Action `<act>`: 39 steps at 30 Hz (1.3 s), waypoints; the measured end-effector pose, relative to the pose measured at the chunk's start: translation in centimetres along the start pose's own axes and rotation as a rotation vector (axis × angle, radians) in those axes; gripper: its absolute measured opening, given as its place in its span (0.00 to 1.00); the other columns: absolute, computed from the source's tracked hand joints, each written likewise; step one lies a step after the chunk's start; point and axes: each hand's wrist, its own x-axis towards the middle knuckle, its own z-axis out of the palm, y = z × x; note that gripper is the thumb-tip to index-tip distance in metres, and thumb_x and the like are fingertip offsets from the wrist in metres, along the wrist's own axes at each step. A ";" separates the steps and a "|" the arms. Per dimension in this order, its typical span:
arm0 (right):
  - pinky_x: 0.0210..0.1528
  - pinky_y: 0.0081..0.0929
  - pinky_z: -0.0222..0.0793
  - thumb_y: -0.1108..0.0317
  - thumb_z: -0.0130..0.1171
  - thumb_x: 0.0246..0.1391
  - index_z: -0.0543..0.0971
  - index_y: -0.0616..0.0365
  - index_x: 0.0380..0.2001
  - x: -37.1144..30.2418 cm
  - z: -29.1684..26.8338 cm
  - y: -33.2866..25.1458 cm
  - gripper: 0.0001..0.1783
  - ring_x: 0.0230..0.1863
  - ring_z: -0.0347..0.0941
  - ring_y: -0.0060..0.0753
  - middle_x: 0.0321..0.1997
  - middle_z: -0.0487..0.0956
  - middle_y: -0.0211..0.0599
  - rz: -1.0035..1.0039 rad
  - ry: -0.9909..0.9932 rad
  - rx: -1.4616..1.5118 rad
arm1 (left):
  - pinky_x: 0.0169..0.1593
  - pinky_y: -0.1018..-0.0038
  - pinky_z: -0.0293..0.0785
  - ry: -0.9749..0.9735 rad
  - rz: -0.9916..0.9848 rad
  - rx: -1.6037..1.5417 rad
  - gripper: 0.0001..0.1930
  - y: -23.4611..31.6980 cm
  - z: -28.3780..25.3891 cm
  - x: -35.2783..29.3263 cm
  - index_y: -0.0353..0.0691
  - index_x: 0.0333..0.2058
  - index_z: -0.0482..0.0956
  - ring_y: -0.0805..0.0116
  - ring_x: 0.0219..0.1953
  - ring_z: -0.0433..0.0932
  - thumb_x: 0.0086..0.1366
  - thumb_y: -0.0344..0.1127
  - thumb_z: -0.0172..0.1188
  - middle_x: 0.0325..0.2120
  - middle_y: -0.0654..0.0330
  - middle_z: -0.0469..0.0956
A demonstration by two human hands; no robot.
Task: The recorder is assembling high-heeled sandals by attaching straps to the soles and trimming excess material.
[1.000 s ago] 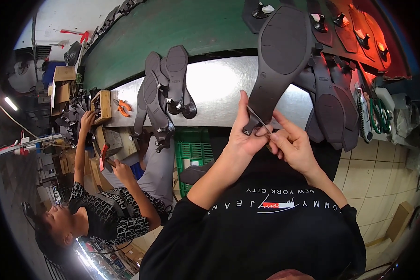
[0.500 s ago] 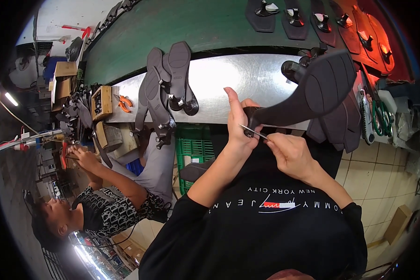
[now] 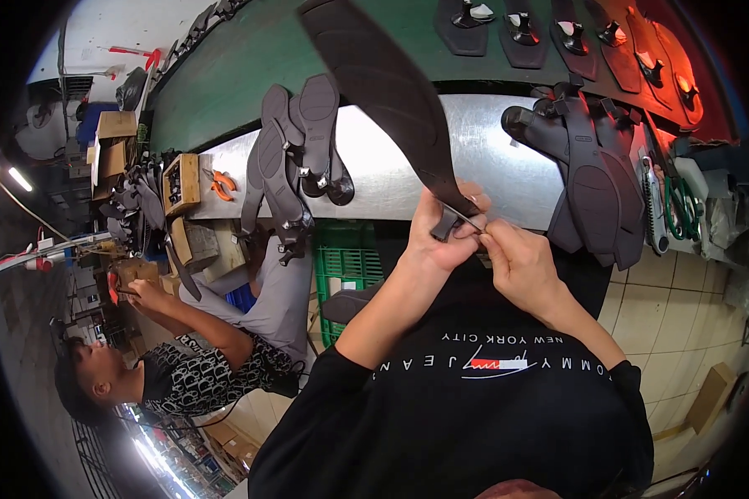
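A long, dark grey-brown shoe sole [image 3: 401,104] with faint grooves is held aloft and tilted, its broad toe end pointing to eleven o'clock and its narrow heel end toward five. A small dark heel [image 3: 446,224] is partly covered there. Beside it, a thin silvery rod [image 3: 464,218] slants from four toward ten o'clock; contact is unclear.

Inverted white lettering [image 3: 497,338] stands in two lines, with a red-and-white emblem [image 3: 484,365], on the wearer's black shirt [image 3: 441,424]. Pale repeated characters cover the co-worker's dark patterned shirt [image 3: 200,382]. A dark sole [image 3: 592,179] at right bears a small, illegible mark [image 3: 585,138].
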 end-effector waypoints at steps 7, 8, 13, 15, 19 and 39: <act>0.26 0.40 0.66 0.73 0.57 0.53 0.69 0.60 0.29 -0.3 -1.0 -0.7 0.06 0.24 0.72 0.49 0.23 0.74 0.43 -0.065 -0.182 0.062 | 0.17 0.80 0.54 -0.118 -0.052 -0.104 0.13 0.2 0.2 0.1 0.42 0.20 0.71 0.72 0.28 0.69 0.60 0.41 0.54 0.21 0.65 0.70; 0.26 0.40 0.66 0.73 0.57 0.53 0.69 0.60 0.29 -0.8 -0.8 -0.7 0.06 0.24 0.72 0.49 0.23 0.74 0.43 -0.065 -0.178 0.062 | 0.17 0.80 0.54 -0.118 -0.054 -0.102 0.13 0.2 0.2 0.2 0.42 0.20 0.71 0.72 0.28 0.69 0.60 0.41 0.54 0.21 0.65 0.70; 0.23 0.25 0.64 0.78 0.50 0.55 0.71 0.59 0.47 -0.8 -1.4 -0.7 0.15 0.19 0.70 0.26 0.21 0.74 0.36 0.047 -0.017 0.286 | 0.19 0.80 0.58 0.106 -0.008 -0.182 0.16 0.2 1.3 0.1 0.42 0.19 0.71 0.71 0.29 0.70 0.60 0.46 0.54 0.22 0.65 0.71; 0.23 0.23 0.64 0.78 0.49 0.55 0.68 0.58 0.56 -0.3 -1.8 -1.0 0.23 0.19 0.69 0.22 0.21 0.74 0.34 0.184 -0.019 0.373 | 0.20 0.79 0.59 0.200 0.069 0.286 0.23 0.6 0.5 0.2 0.45 0.18 0.70 0.70 0.28 0.69 0.60 0.58 0.53 0.21 0.67 0.71; 0.21 0.16 0.63 0.79 0.47 0.56 0.49 0.51 0.69 0.5 -1.9 -1.1 0.39 0.21 0.69 0.17 0.27 0.75 0.32 0.308 -0.203 0.690 | 0.22 0.75 0.57 0.240 0.069 0.125 0.29 -0.5 0.5 0.7 0.48 0.16 0.68 0.69 0.20 0.64 0.55 0.70 0.52 0.16 0.67 0.67; 0.21 0.12 0.57 0.75 0.46 0.60 0.55 0.55 0.67 1.4 -1.6 -0.1 0.31 0.18 0.61 0.13 0.18 0.69 0.25 0.482 -0.252 0.939 | 0.28 0.72 0.67 0.269 0.153 0.238 0.26 -1.0 -1.2 0.4 0.44 0.23 0.72 0.66 0.25 0.68 0.62 0.63 0.51 0.22 0.62 0.71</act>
